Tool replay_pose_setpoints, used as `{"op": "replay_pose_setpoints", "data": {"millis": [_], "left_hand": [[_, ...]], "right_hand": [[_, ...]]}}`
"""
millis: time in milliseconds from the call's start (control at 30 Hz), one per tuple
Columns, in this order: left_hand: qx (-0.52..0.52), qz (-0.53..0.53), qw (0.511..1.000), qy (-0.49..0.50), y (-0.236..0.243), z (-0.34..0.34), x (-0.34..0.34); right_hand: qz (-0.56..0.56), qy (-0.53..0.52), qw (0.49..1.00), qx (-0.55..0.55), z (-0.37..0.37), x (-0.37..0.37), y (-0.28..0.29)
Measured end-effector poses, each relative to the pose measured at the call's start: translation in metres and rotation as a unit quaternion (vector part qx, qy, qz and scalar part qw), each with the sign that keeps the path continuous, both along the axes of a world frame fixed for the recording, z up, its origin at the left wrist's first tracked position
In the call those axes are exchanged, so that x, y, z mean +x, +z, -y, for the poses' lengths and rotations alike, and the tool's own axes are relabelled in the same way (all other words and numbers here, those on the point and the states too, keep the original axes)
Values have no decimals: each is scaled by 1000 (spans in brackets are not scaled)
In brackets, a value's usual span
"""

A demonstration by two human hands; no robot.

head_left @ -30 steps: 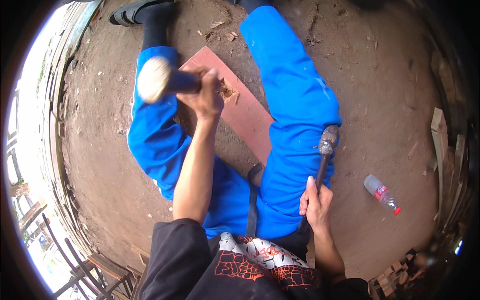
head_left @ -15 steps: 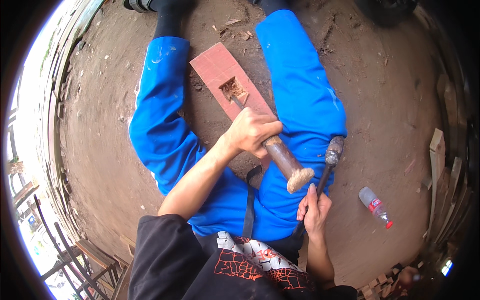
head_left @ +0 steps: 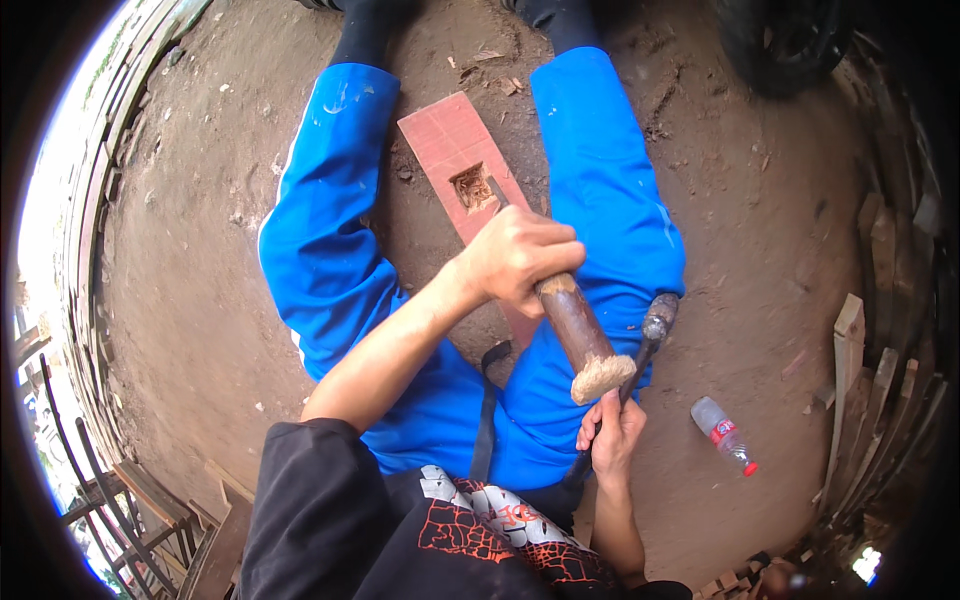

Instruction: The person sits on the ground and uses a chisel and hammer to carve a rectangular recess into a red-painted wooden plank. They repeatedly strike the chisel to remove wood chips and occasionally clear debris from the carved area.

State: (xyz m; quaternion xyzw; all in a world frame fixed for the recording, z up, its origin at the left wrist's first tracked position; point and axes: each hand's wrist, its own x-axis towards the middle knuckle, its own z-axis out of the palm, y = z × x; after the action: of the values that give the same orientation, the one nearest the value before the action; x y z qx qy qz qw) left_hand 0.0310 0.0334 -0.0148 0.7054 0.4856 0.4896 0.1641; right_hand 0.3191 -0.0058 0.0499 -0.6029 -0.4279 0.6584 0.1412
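My left hand (head_left: 525,258) is wrapped round a chisel (head_left: 577,325) with a dark wooden handle, its butt end frayed and pale. The chisel's narrow blade points away from me, its tip over the right edge of a square hole (head_left: 470,188) cut in a reddish wooden board (head_left: 445,125); whether the tip touches wood I cannot tell. Rough fibres and shavings line the hole. The board lies on the ground between my legs. In my right hand (head_left: 613,435) is a hammer (head_left: 658,318), its worn metal head up beside my right knee, apart from the chisel.
A clear plastic bottle (head_left: 724,434) with a red cap lies on the dirt ground at the right. Wood offcuts (head_left: 850,375) stand along the right side. A black tyre-like object (head_left: 785,45) is at the far right. Wood chips lie beyond the board.
The chisel tip has come up out of the hole to its right edge. A loose chip at the hole's near side is gone from sight. My right hand still holds the hammer low.
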Motion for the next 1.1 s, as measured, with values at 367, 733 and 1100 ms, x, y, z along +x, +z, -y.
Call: {"op": "replay_pose_setpoints", "data": {"millis": [367,733,1100], "left_hand": [[-385,-302,870,70,9,-54,-117],[-365,-456,811,-41,-5,-13,-125],[-360,-466,806,58,-4,39,-135]], "right_hand": [[14,24,999,37,4,-6,4],[46,28,996,67,15,-5,14],[-48,47,994,89,32,5,23]]}}
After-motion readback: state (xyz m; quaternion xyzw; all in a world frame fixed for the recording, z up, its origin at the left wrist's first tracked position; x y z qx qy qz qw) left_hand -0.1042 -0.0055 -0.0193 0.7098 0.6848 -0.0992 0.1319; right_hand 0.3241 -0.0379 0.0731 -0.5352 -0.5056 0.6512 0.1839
